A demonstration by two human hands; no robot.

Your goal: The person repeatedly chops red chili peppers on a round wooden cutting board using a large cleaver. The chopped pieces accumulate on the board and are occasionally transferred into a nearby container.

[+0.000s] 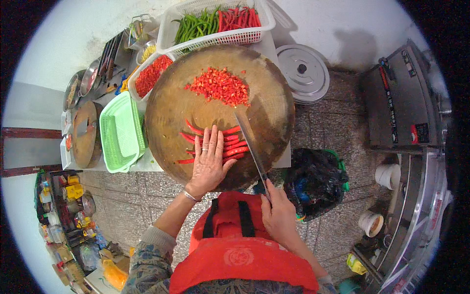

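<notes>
On a thick round wooden chopping block, my left hand lies flat over a row of whole red chillies. Its fingers point away from me, slightly apart, and the palm hides the middle of the chillies. My right hand grips the handle of a kitchen knife, probably a cleaver seen nearly edge-on. The blade stands just right of the chilli ends; whether it touches them I cannot tell. Farther back on the block is a heap of chopped red chilli.
A white basket of green and red chillies stands behind the block. To its left are a white container of chopped chilli and a light green basket. Right are a lidded metal pot and a bin with a black bag.
</notes>
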